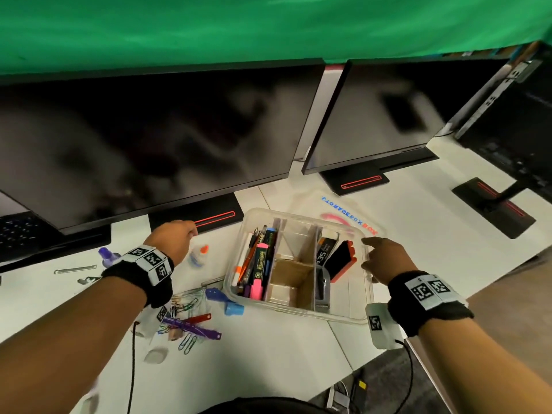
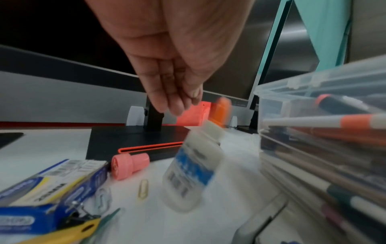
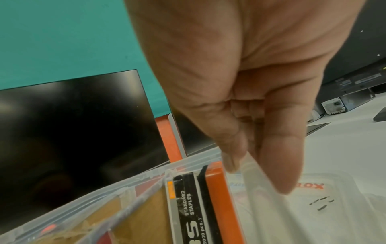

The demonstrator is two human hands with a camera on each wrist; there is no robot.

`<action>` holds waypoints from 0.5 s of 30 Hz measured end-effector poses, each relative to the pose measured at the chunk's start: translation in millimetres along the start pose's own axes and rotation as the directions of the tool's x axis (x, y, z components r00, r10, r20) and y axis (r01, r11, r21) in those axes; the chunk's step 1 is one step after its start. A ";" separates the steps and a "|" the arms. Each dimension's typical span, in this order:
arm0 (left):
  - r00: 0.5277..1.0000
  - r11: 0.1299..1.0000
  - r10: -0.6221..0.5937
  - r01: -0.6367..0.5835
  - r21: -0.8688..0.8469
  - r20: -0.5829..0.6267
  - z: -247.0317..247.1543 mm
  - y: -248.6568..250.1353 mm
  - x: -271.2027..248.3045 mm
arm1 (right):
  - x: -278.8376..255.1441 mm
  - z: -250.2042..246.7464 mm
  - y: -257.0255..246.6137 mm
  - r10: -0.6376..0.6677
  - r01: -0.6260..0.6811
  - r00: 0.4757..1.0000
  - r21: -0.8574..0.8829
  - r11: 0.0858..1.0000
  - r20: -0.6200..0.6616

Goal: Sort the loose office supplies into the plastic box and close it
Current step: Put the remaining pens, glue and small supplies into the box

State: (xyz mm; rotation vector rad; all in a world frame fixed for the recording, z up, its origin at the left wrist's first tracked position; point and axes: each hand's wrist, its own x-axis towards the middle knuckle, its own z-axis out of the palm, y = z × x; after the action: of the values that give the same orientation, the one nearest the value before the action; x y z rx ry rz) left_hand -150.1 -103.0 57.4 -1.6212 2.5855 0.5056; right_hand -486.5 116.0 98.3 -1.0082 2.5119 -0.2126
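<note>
Mid-sort: left hand (image 1: 174, 240) open-fingered above the glue bottle (image 1: 197, 257) at nine o'clock of the plastic box (image 1: 343, 316), right hand (image 1: 385, 259) pinching its three-o'clock rim; next, probably gripping the bottle and boxing it.

Counted: one clear plastic box (image 1: 366, 297), one white orange-capped glue bottle (image 1: 197, 258), three black monitors (image 1: 143, 138), two hands (image 1: 171, 239).
</note>
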 end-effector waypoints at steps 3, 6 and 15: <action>0.999 0.999 0.011 -0.009 -0.048 0.048 -0.2 3.5 -7.8 | 2.1 0.1 -4.6 -0.018 0.018 1.000 -0.032 0.999 0.012; 0.978 0.998 0.047 -0.038 -0.051 0.203 9.0 6.1 -14.5 | 2.9 0.1 -10.6 -0.039 0.041 0.999 -0.073 0.996 0.021; 0.953 0.992 0.109 -0.121 0.027 0.281 57.9 19.4 -1.8 | 6.3 2.3 -10.9 -0.036 0.038 0.999 -0.076 0.996 0.027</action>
State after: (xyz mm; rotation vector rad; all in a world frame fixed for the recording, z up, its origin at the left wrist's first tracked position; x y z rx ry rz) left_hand -174.0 -76.5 7.9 -1.2843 2.4691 0.6300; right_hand -482.8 103.8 97.4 -1.0813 2.4962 -0.1142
